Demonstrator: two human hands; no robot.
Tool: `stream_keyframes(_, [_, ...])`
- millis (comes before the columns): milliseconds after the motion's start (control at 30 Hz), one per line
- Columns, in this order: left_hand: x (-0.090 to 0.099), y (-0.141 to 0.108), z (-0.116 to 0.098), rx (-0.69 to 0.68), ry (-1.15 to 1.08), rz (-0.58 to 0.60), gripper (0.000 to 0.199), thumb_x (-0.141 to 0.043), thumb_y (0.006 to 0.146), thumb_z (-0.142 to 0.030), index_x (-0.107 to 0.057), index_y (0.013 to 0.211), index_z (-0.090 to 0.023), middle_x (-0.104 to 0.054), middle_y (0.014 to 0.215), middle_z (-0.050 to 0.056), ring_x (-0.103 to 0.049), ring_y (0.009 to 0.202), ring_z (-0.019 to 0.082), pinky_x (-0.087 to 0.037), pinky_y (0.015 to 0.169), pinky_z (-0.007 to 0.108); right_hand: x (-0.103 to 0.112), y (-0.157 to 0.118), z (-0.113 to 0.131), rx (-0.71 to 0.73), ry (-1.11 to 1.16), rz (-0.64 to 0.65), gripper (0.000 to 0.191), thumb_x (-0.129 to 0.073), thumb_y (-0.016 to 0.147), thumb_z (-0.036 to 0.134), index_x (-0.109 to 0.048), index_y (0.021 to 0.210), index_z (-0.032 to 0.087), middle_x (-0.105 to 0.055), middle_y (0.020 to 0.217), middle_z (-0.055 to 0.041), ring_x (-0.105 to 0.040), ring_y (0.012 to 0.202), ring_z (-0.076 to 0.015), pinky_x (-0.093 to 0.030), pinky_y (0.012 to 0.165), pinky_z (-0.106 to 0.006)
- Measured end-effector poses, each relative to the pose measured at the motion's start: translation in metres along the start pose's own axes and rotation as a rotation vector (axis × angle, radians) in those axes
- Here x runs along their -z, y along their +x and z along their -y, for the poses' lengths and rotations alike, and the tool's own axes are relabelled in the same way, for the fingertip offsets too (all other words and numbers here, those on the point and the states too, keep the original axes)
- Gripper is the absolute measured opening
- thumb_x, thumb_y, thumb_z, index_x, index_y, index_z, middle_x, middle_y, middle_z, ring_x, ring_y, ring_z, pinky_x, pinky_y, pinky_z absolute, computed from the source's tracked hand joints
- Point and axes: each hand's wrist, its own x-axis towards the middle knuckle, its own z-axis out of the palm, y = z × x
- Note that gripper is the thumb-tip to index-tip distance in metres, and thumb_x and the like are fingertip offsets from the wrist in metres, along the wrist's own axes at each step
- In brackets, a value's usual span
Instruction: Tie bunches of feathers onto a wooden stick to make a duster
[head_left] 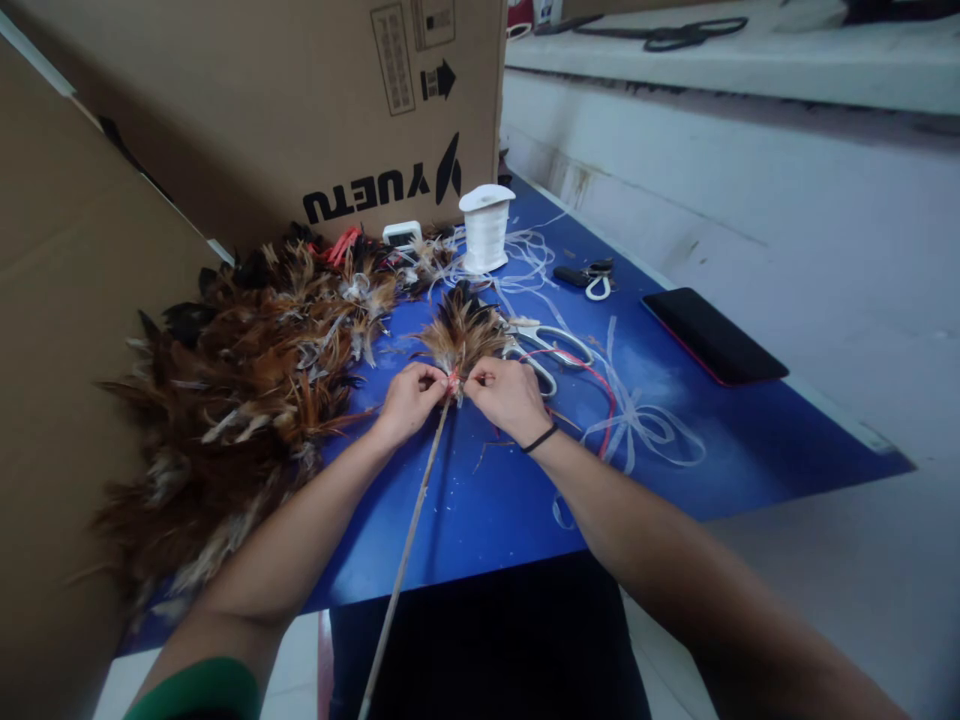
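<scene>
A thin stick (414, 510) slants up from the bottom of the view to a bunch of brown and black feathers (466, 325) at its tip. Red string (453, 382) is wound where feathers and stick meet. My left hand (409, 402) pinches at this binding from the left, thumb and forefinger together. From the right, my right hand (511, 398) is closed in a pinch at the same spot, a black band on its wrist. What exactly lies between the fingertips is too small to make out. Behind my right hand lie scissors (559, 343), with a red strand curving past them.
A large pile of feathers (262, 370) covers the table's left side against a cardboard box (247, 110). Behind the bunch stand a white ribbon spool (486, 230) and a small white device (403, 235). Loose clear ribbon (652, 425), black-handled clippers (585, 275) and a phone (715, 335) lie rightward.
</scene>
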Motion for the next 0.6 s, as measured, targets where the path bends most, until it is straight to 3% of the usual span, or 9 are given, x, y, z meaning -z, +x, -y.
stream_keyframes(600, [-0.0050, 0.0005, -0.0036, 0.022, -0.019, -0.070, 0.005, -0.058, 0.072, -0.020, -0.058, 0.071, -0.016, -0.063, 0.065, 0.002, -0.061, 0.058, 0.013, -0.048, 0.060, 0.025, 0.0037, 0.0006, 0.0011, -0.028, -0.014, 0.003, 0.014, -0.054, 0.067, 0.028, -0.064, 0.061, 0.020, -0.056, 0.052, 0.0007, -0.046, 0.052, -0.0121, -0.030, 0.053, -0.025])
